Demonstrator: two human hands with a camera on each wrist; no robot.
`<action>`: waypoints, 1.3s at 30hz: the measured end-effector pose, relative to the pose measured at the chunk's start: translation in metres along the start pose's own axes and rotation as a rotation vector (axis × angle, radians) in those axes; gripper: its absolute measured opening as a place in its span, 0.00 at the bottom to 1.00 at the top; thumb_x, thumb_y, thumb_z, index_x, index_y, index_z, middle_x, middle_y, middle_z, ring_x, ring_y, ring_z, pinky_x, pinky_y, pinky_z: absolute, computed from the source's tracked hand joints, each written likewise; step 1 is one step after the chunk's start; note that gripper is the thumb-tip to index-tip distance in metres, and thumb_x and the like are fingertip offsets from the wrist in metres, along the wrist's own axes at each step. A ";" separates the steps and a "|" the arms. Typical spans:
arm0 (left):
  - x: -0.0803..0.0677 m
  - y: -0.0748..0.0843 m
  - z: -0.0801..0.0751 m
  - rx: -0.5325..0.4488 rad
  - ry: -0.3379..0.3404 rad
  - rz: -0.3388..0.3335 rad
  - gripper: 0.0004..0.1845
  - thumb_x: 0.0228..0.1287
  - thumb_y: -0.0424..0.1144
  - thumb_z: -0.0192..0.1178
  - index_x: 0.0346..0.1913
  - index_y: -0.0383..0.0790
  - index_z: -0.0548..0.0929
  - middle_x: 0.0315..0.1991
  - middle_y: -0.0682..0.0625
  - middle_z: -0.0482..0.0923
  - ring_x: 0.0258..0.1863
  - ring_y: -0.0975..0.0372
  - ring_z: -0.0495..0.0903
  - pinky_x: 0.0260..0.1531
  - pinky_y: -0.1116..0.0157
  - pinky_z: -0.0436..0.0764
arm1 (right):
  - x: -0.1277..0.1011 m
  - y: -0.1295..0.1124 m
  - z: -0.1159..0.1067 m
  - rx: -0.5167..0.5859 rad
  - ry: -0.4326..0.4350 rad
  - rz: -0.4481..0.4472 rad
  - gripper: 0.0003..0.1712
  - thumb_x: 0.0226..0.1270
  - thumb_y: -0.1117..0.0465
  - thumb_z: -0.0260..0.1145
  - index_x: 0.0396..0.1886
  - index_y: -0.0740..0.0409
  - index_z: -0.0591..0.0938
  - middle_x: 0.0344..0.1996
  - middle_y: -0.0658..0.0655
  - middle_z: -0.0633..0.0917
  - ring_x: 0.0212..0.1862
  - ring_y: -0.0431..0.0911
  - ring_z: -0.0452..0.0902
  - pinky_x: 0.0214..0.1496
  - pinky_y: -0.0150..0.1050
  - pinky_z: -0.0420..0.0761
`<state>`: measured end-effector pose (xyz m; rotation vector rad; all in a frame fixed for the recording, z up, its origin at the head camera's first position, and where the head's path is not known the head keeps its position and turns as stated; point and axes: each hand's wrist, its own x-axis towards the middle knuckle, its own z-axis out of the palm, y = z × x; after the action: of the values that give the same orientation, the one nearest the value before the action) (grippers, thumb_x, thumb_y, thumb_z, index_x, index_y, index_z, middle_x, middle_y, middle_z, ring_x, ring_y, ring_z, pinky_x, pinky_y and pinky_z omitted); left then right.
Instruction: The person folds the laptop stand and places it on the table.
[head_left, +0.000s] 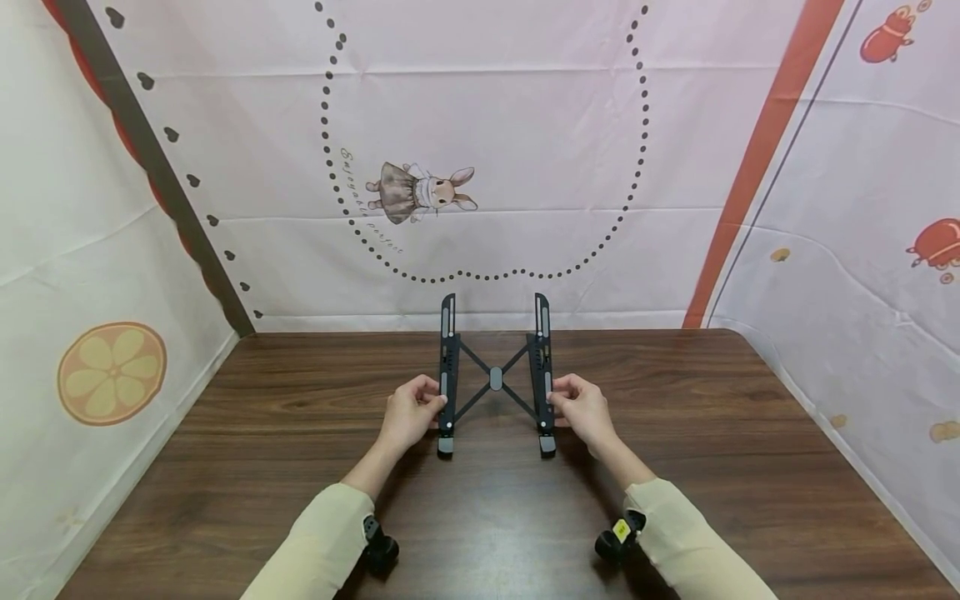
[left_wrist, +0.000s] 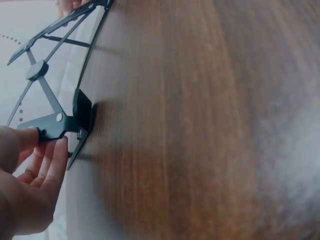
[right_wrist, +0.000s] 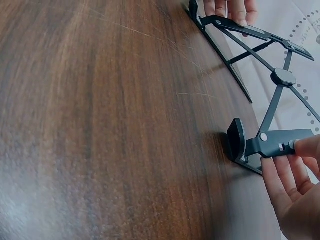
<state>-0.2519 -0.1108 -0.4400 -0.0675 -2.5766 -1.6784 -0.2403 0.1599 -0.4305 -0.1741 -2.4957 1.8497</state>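
in the head view, at frame centre, we hold one black folding stand (head_left: 496,375) on the wooden surface (head_left: 675,433): left hand (head_left: 408,414) pinching its left rail, right hand (head_left: 583,410) pinching the right. we judge even pressure on both rails keeps the crossed struts from twisting.

in the left wrist view, lower left, our left hand (left_wrist: 27,185) grips the rail beside one foot pad (left_wrist: 82,111).

in the right wrist view, lower right, our right hand (right_wrist: 295,185) grips likewise; two rails, two hands.

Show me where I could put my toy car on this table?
Bare wood lies left of the left hand and right of the right hand, out to the table edges. The middle is crowded: the black stand, hands, sleeves.
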 end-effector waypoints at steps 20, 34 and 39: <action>0.000 0.001 0.006 0.006 0.020 0.029 0.06 0.57 0.29 0.61 0.39 0.35 0.80 0.27 0.46 0.80 0.22 0.61 0.80 0.20 0.67 0.81 | 0.000 -0.003 0.011 0.032 -0.005 -0.007 0.10 0.59 0.68 0.63 0.41 0.63 0.80 0.31 0.58 0.82 0.28 0.44 0.80 0.34 0.43 0.82; -0.001 0.003 0.014 -0.014 0.028 0.034 0.08 0.56 0.30 0.62 0.40 0.33 0.81 0.26 0.46 0.80 0.21 0.63 0.80 0.20 0.67 0.81 | -0.002 -0.005 0.020 0.038 -0.018 -0.012 0.11 0.60 0.68 0.63 0.43 0.65 0.79 0.32 0.58 0.82 0.29 0.44 0.80 0.34 0.43 0.82; -0.002 0.003 0.017 -0.022 0.032 0.042 0.08 0.56 0.30 0.63 0.39 0.33 0.81 0.26 0.46 0.80 0.21 0.61 0.80 0.19 0.67 0.80 | -0.004 -0.006 0.023 0.036 -0.018 -0.014 0.10 0.60 0.67 0.63 0.42 0.63 0.80 0.32 0.58 0.82 0.29 0.44 0.81 0.33 0.42 0.82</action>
<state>-0.2506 -0.0940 -0.4448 -0.0945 -2.5156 -1.6802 -0.2391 0.1359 -0.4315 -0.1390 -2.4666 1.8979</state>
